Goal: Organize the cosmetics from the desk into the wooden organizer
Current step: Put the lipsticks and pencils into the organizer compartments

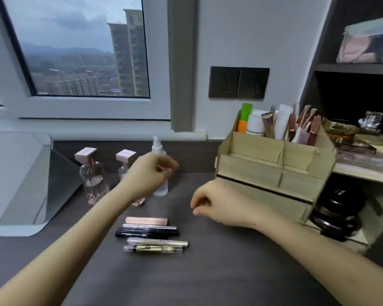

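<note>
Gripping frosted spray bottle (160, 171) mid-worktop, left hand (149, 173) wraps its body; right hand (217, 206) curled loosely, holding nothing. Best lift straight up, clear pink perfume bottles (93, 173), carry right to wooden organizer (274, 173).

We see the dark desk (208, 272). On it, beyond our fingers (164, 171), stand two perfume bottles (93, 173) and a spray bottle (158, 164); below our fingers lie pens and tubes (150, 235); the wooden organizer (272, 171) stands right of them.
</note>
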Demonstrator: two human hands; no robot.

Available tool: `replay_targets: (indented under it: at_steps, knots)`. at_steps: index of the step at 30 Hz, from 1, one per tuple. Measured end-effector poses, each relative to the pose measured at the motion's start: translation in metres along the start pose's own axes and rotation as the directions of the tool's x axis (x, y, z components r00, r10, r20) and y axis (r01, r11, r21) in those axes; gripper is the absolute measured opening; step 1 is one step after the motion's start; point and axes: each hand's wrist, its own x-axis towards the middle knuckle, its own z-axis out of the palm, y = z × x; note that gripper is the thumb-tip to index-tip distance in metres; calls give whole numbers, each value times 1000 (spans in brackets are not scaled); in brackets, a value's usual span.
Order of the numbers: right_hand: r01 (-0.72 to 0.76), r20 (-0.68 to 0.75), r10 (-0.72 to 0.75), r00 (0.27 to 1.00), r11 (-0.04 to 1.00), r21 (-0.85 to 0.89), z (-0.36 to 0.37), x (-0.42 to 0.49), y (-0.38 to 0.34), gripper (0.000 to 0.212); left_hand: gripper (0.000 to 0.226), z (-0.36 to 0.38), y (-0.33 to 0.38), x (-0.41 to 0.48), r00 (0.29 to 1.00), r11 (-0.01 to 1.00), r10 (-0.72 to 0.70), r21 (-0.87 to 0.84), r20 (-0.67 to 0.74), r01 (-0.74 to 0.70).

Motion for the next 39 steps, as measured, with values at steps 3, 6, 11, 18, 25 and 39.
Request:
replay_targets:
  at_steps: [3,6,11,18,25,39]
  knots:
    - [-43,67,47,997,997,-67,47,14,0,15,22,-2,-44,-30,992,977,-109,188,60,96]
    - [-100,100,108,989,992,-82,76,25,3,17,23,3,-81,-52,974,939,-198,307,108,157]
    - [-186,3,186,983,983,1,98,41,7,36,30,14,-111,-63,965,933,-189,339,184,118]
    - [-221,89,216,972,974,57,109,56,8,30,24,30,-113,-45,928,906,-186,422,322,35]
    - [-208,112,196,974,973,102,107,55,11,26,29,27,-112,-28,869,909,-214,418,445,10]
    - [-79,51,74,996,991,109,104,42,26,21,17,22,-109,-20,844,886,-168,452,510,-97]
